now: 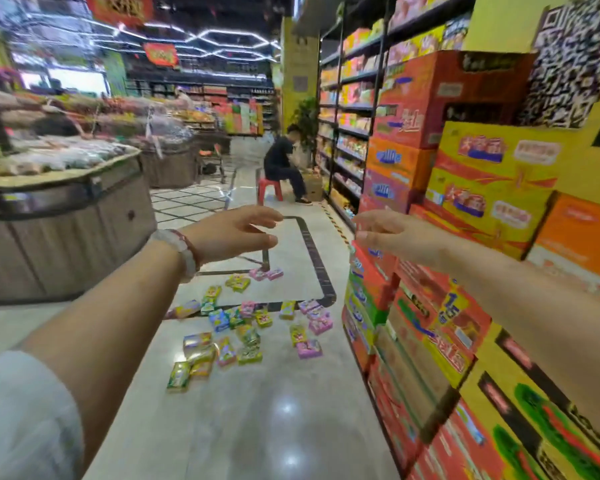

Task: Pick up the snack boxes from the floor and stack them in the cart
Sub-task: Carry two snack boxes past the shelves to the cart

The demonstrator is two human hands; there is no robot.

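Several small snack boxes [243, 327] in yellow, green, pink and blue lie scattered on the glossy floor, in the middle of the aisle ahead of me. Both my arms reach forward at chest height, well above the boxes. My left hand [232, 232] holds nothing, fingers loosely apart; a bracelet circles its wrist. My right hand [392, 233] is also empty with fingers spread, close to the stacked cartons on the right. No cart near me is visible.
A tall wall of stacked cartons [482, 209] lines the right side. A wooden produce stand [66, 216] stands at the left. Further down the aisle a person [284, 168] sits on a red stool [270, 190] beside shelving [347, 109].
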